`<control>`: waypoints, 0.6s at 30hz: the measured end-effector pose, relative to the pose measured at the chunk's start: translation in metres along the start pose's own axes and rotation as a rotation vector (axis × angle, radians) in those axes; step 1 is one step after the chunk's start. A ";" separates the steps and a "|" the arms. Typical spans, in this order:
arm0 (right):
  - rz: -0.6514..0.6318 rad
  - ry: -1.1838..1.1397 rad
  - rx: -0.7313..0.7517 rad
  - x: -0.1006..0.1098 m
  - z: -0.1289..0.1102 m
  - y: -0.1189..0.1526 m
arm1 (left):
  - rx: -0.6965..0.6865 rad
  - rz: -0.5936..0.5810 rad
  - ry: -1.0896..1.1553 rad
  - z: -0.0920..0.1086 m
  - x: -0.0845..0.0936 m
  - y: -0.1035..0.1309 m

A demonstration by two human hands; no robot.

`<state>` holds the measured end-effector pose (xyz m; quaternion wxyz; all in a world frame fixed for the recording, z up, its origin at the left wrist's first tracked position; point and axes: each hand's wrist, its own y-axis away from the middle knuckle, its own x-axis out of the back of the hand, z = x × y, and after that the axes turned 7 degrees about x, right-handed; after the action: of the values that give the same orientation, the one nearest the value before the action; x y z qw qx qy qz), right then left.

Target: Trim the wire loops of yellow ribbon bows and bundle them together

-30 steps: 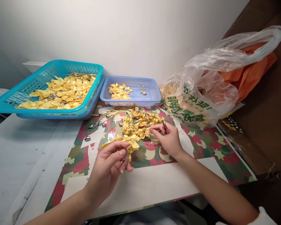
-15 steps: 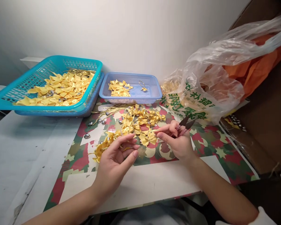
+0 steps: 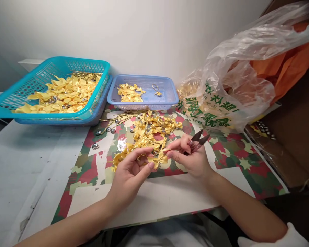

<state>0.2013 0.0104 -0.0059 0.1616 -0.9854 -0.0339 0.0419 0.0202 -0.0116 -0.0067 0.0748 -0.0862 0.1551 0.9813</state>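
A yellow satin bow [image 3: 159, 159] is held between my two hands over the front of the pile. My left hand [image 3: 130, 170] has its thumb and fingers closed at the bow's left loop. With thumb and index finger, my right hand [image 3: 193, 156] pinches the gold cord by the bow's right side. Dark-bladed scissors [image 3: 199, 139] are also tucked in that hand, blades pointing up and away. Behind my hands lies a heap of yellow bows [image 3: 154, 125] with gold cords.
A turquoise basket [image 3: 106, 68] full of bows stands at the left, beside a small blue basket [image 3: 170, 82] with more bows. Small silver bells [image 3: 95, 146] lie left of the heap. A clear plastic bag [image 3: 229, 89] fills the back right. White paper [image 3: 154, 195] covers the front.
The bow has come left and nearer, from my right hand alone to between both hands. My left fingers have closed on its loop. The view has shifted slightly.
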 end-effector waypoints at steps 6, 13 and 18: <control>0.053 0.062 0.050 0.003 0.002 0.004 | -0.013 0.006 0.017 -0.003 0.001 -0.002; -0.283 0.508 0.476 0.009 -0.001 0.020 | -0.029 0.111 -0.017 -0.003 0.002 -0.003; -0.297 0.956 0.536 0.007 -0.001 0.019 | -0.064 0.113 -0.057 -0.002 0.003 -0.004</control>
<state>0.2096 -0.0072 -0.0116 0.4074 -0.8042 -0.0833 -0.4247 0.0180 -0.0084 -0.0099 0.0210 -0.0515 0.1263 0.9904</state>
